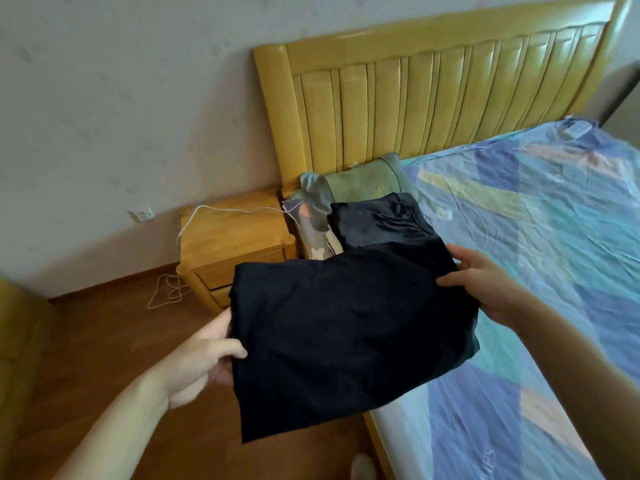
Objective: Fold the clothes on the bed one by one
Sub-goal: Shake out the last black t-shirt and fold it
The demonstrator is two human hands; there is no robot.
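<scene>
While one folded black garment hung between two hands over the bed's near corner, a second dark, shinier folded garment lay at its 12 o'clock on the bed, near the head end. One green pillow leaned against the yellow wooden headboard, with a grey cloth draped at its 9 o'clock over a printed pillow. One bedside cabinet stood at 9 o'clock of the pillows, a white cable running across its top and another loop of it on the wooden floor. One wall socket sat further to 9 o'clock.

The left hand reached in from 7 o'clock and pinched the garment's left edge, thumb on top and fingers hidden beneath the cloth. The right hand came from 4 o'clock, thumb lying on the garment's right edge; the other fingers were behind the fabric, gripping it. Both forearms were bare and extended.
</scene>
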